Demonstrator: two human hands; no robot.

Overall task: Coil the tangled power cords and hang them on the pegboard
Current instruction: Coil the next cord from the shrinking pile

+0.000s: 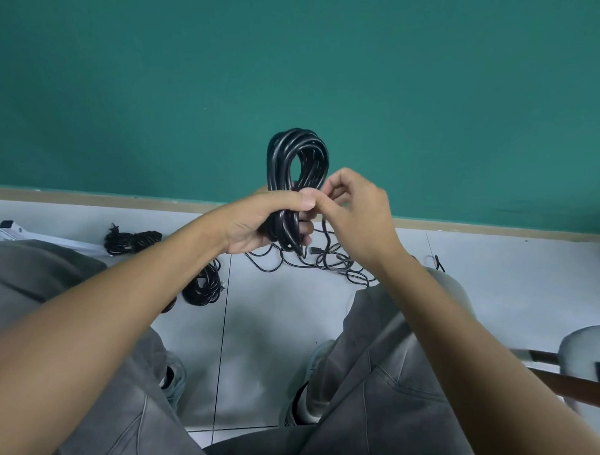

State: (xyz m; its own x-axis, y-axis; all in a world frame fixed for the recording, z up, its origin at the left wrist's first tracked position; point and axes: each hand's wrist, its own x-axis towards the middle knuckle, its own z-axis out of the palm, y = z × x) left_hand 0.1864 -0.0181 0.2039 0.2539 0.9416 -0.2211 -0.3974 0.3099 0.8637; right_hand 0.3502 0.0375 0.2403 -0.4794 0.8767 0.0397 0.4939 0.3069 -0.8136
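Green wall (196, 60) behind, left hand (260, 221) fingers gripping coiled cord (296, 163), right hand (358, 213) fingers curled, pinch hidden.

Black coiled cord (295, 177) upright; loose cords (324, 262) on floor

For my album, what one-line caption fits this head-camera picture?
Left hand grips a coiled black power cord; right hand pinches its loose end; more cords lie on the floor.
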